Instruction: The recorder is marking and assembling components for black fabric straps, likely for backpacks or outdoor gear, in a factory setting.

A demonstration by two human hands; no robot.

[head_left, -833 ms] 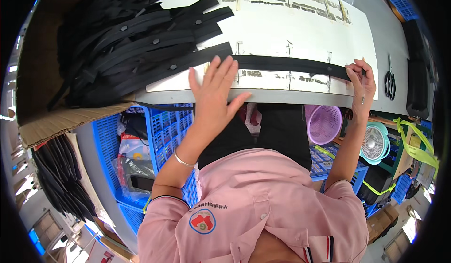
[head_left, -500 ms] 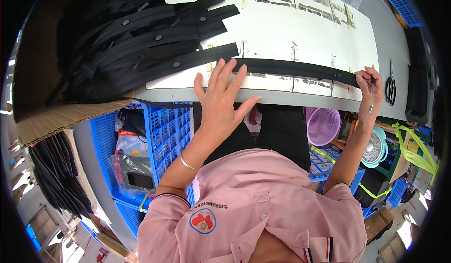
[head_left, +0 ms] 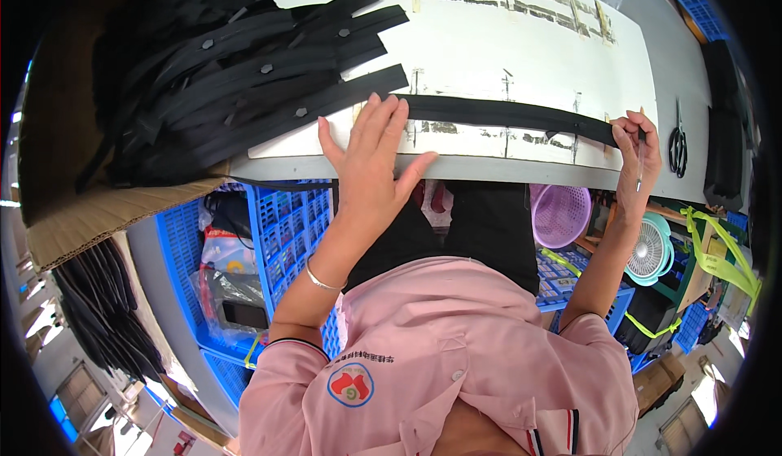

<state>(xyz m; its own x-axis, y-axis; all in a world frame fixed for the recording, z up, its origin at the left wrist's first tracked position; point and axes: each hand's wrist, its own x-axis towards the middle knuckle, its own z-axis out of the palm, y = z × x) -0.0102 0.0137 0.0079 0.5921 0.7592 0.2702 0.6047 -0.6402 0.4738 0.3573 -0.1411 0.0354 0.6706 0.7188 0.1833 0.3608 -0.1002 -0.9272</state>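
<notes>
A long black zipper (head_left: 489, 114) lies across a white marked board (head_left: 464, 57), roughly parallel to the table's near edge. My left hand (head_left: 368, 150) rests at its left end, fingers stretched out and fingertips on the strip. At the other end, my right hand (head_left: 635, 154) pinches the zipper between thumb and fingers. A thin pen (head_left: 640, 171) also sits in that hand, its tip pointing down toward the wrist. A small pull tab shows on the zipper's right half. Left of the board lies a heap of similar black zippers (head_left: 236, 73), some ends overlapping the board.
Black-handled scissors (head_left: 678, 150) lie on the table right of the board, beside a long black object (head_left: 722, 130). A cardboard flap (head_left: 122, 207) borders the heap. Below the table are a blue crate (head_left: 289, 228), a purple basket (head_left: 560, 218) and a small turquoise fan (head_left: 649, 251).
My left hand has shifted slightly left along the zipper. My right hand keeps its pinch, and the pen has tilted a little. The zipper's pull tab now hangs toward the near side.
</notes>
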